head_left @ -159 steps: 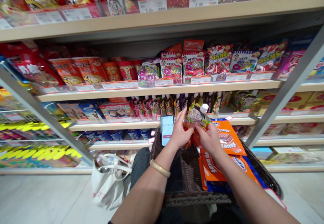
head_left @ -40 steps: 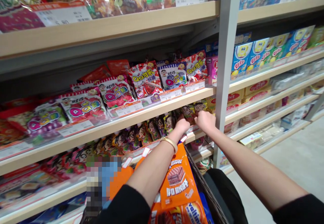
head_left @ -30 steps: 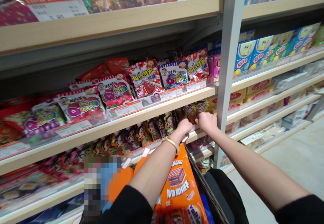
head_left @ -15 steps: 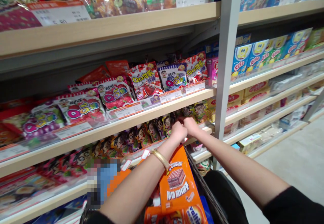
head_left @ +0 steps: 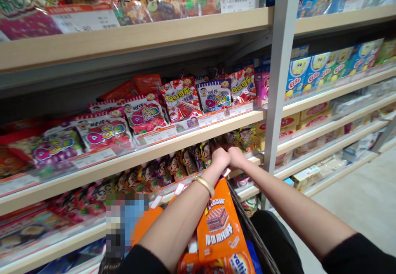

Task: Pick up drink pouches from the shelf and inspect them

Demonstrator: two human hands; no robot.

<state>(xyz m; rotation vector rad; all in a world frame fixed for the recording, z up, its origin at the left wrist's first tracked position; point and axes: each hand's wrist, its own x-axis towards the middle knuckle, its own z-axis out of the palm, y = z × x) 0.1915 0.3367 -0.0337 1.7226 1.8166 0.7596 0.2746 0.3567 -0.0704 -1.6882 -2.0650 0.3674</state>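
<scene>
My left hand (head_left: 220, 158), with a gold bracelet (head_left: 203, 186) at the wrist, reaches to the lower shelf and looks curled closed. Right beside it, nearly touching, my right hand (head_left: 235, 157) is also curled. The fingertips are mostly hidden, so what they grip cannot be made out. Around them stands a row of small candy packets (head_left: 188, 161) with cartoon faces; more face packets (head_left: 246, 137) are just beyond. Below my left forearm, an orange wafer bag (head_left: 218, 224) lies in a dark woven basket (head_left: 252, 228).
On the shelf above lie gummy candy bags (head_left: 147, 115) behind price labels. The wooden shelf edge (head_left: 192, 142) passes just over my hands. A grey upright post (head_left: 278, 72) stands to the right, with boxed snacks (head_left: 298, 76) past it. Grey floor (head_left: 359, 195) shows at right.
The view has shifted slightly, so the shelves appear a little lower and further right. My hands stay together at the same packets; my left forearm has moved slightly right.
</scene>
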